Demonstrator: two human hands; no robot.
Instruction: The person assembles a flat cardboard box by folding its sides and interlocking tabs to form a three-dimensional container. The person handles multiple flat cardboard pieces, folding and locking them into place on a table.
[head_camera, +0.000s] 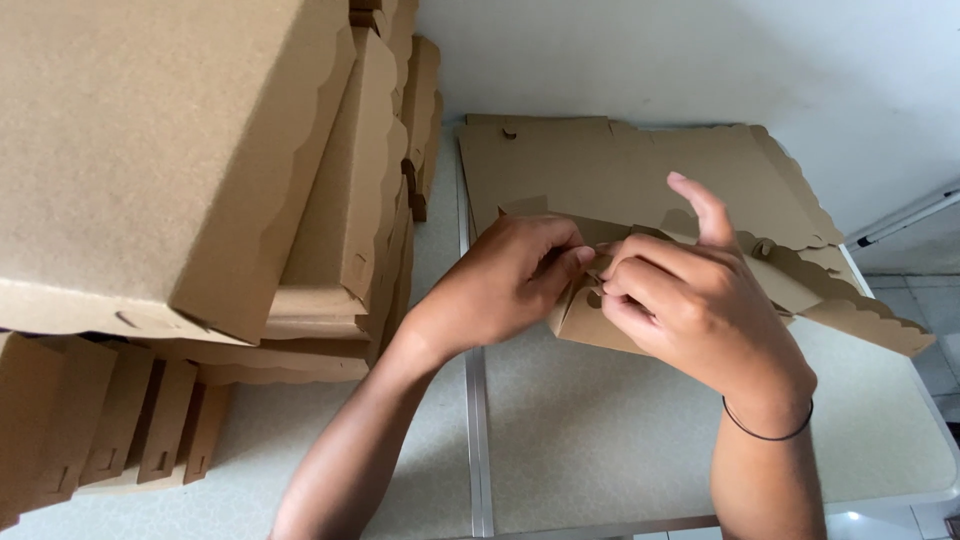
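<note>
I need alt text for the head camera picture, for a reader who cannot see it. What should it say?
Two bare hands, left hand and right hand, pinch a corner of a flat brown cardboard box blank with scalloped edges on a pale table. A stack of folded cardboard boxes stands at the left. A thin black band circles the right wrist.

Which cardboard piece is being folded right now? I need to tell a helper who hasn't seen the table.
Start at the tall stack of finished boxes on the left, then move right across the table's metal seam. The half-folded box sits pinched between the left hand and right hand. Unlike the flat scalloped sheets behind, its corner is raised.
</note>
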